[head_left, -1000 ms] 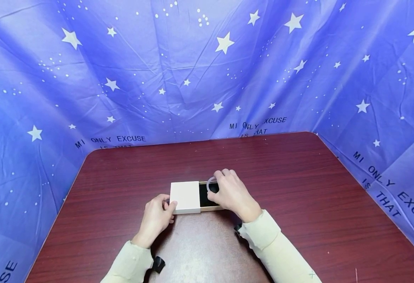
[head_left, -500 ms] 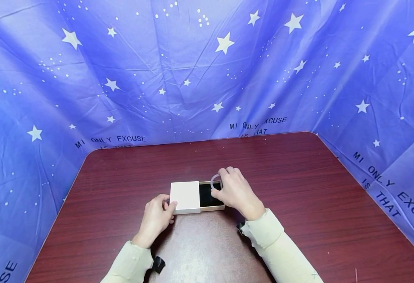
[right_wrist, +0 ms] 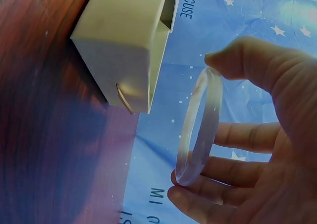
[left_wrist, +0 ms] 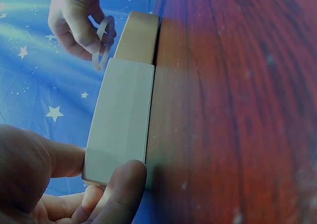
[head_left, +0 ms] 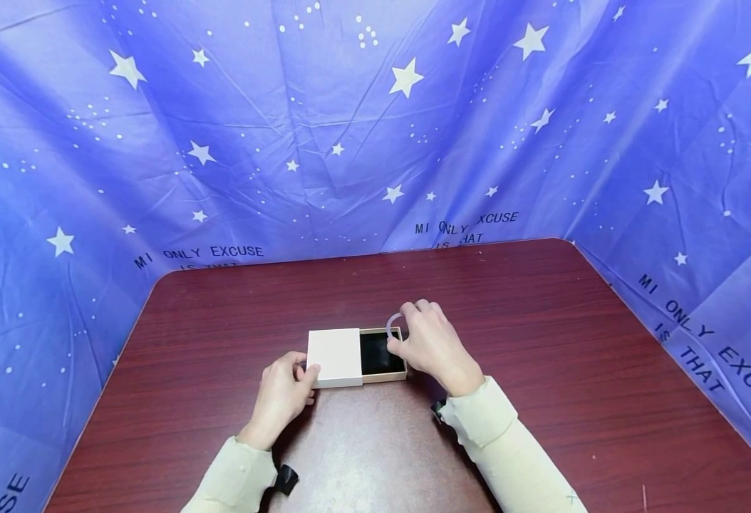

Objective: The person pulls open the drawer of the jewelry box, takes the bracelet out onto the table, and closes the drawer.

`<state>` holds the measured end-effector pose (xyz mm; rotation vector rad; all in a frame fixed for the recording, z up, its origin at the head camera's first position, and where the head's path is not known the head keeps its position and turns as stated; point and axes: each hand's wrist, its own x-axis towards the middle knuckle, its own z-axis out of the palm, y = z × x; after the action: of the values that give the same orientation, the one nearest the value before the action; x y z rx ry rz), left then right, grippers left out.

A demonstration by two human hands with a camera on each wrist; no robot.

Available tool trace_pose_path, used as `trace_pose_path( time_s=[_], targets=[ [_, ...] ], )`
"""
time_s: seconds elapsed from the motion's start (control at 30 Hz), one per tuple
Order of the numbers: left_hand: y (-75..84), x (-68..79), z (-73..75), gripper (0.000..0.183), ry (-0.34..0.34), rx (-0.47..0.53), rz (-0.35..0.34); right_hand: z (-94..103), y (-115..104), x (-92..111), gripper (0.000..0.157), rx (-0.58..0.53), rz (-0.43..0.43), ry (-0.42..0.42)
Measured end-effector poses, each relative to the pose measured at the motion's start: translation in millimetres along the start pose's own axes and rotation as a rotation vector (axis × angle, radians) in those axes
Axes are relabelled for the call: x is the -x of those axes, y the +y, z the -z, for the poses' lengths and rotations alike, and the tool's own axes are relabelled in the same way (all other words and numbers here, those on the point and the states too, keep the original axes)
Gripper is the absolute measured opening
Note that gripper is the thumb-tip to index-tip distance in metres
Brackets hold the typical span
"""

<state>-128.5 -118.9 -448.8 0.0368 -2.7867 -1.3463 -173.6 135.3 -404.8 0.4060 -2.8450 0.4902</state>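
A white slide-out box (head_left: 334, 358) lies on the table with its tan drawer (head_left: 385, 378) partly pulled out to the right. Black lining shows inside the drawer. My left hand (head_left: 283, 393) grips the closed left end of the white cover; the left wrist view shows thumb and fingers around that end (left_wrist: 119, 115). Above the drawer's right end, my right hand (head_left: 436, 353) pinches a pale, translucent bangle (right_wrist: 210, 127) between thumb and fingers. The bangle is tilted upright and apart from the box in the right wrist view.
The box rests on a dark red wood-grain table (head_left: 234, 306). A small ribbon pull (right_wrist: 125, 100) sticks out of the drawer's end. Blue star-printed cloth (head_left: 337, 100) hangs behind the table and along both sides.
My right hand has moved a little right and away with the bangle, uncovering more of the drawer. The left hand and the box stay in place.
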Motion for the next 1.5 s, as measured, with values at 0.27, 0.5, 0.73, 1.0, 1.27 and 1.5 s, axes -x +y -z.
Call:
trace_pose_path(
  time_s=[0.27,0.5,0.73,1.0,1.27,1.5],
  targets=[
    [-1.8,0.1,0.0,0.03,0.001,-0.004,-0.012,0.4,-0.2,-1.9,0.042,-0.006,0.006,0.006],
    [-1.9,-0.4,0.4,0.03,0.0,-0.012,-0.016,1.1,6.0,-1.1,0.038,-0.002,0.009,0.024],
    [-1.7,-0.5,-0.6,0.029,0.0,-0.006,-0.017,3.2,11.0,0.2,0.039,0.009,0.013,0.034],
    [-2.6,-0.6,-0.4,0.031,0.0,-0.018,-0.014,3.1,17.6,3.0,0.042,0.009,-0.001,0.019],
    [-2.1,-0.9,-1.0,0.03,-0.005,-0.003,-0.013,1.5,25.4,5.6,0.039,0.016,0.012,0.054],
    [-0.7,-0.3,-0.4,0.032,-0.007,-0.01,-0.011,1.1,30.6,7.7,0.039,0.022,-0.006,0.06]
  ],
)
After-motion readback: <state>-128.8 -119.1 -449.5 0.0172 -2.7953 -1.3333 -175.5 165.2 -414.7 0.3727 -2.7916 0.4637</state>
